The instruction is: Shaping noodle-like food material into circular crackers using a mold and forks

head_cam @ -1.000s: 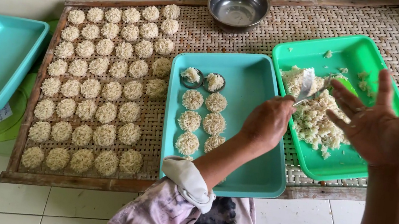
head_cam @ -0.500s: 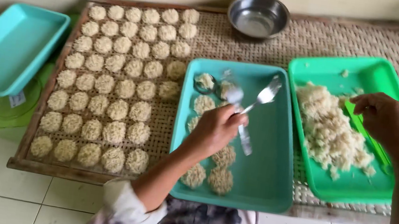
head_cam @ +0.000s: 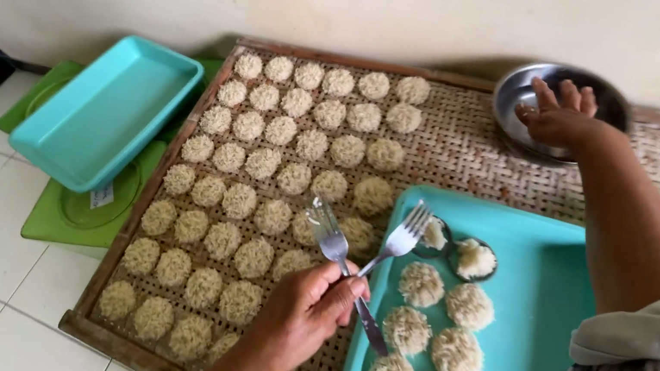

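Two hands are shown over a woven bamboo tray [head_cam: 473, 159] that rests on a tiled floor against a pale wall. Two metal forks [head_cam: 359, 251] are gripped together in the left hand [head_cam: 302, 312], the fingers being wrapped around both handles; the tines are crossed and pointed away from the body, above the seam where the bamboo tray meets a turquoise tray [head_cam: 535, 330]. The right hand [head_cam: 558, 115] is held wide, with the fingers spread, at the near rim of a steel bowl [head_cam: 525, 101] at the far edge of the bamboo tray; whether the rim is touched cannot be told. A pale sleeve cuff [head_cam: 658, 326] is seen on the right arm, which is stretched across the turquoise tray.

Rows of round noodle nests [head_cam: 263, 167] are laid out over the left half of the bamboo tray, close together, from its far edge to its near edge. On the turquoise tray, which covers the near right part of the bamboo tray, further nests [head_cam: 434, 332] are arranged in two columns along its left side. Two small round moulds [head_cam: 459, 253], each partly filled with noodles, are placed at the head of these columns, just beside the fork tines.

A second turquoise tray [head_cam: 101, 112] is stacked, tilted, on green lids [head_cam: 78, 209] on the floor to the left of the bamboo tray.
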